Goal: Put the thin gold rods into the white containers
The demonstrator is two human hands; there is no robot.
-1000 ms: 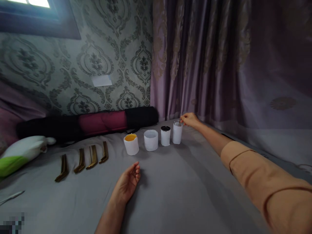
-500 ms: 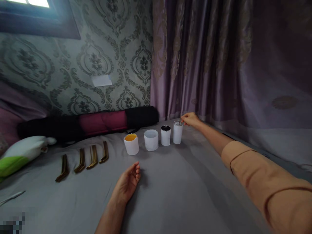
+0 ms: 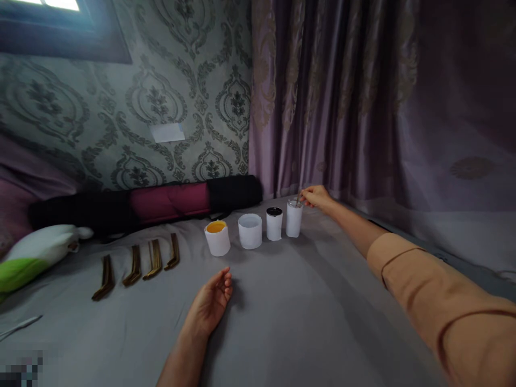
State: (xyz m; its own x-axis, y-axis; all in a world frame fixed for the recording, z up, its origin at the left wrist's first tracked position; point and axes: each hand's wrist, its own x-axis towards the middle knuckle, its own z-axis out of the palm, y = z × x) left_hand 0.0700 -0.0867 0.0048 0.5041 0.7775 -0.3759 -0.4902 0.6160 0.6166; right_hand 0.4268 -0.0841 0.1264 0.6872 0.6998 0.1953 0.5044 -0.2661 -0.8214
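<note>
My right hand (image 3: 317, 197), thumb and fingers pinched, holds a thin stick-like piece (image 3: 299, 199) at the mouth of the rightmost white container (image 3: 294, 220). Its lower end goes into or behind the rim; I cannot tell what it is. To the left stand a white container with a dark top (image 3: 274, 226), a wider white container with a pale inside (image 3: 250, 234) and a white container with a yellow inside (image 3: 218, 242). My left hand (image 3: 213, 301) lies palm inward on the grey sheet (image 3: 282, 322), fingers loosely curled, holding nothing, in front of the yellow-lined container.
Several bent brown bundles (image 3: 132, 267) lie in a row at left. Beyond them are a white and green plush toy (image 3: 40, 250) and a long black and maroon roll (image 3: 169, 203) along the wall. A purple curtain (image 3: 322, 107) hangs behind the containers. A thin pale tool (image 3: 22, 325) lies near left.
My right hand has shifted very slightly at the rightmost container, still pinching the thin piece. My left hand and the containers stay in place.
</note>
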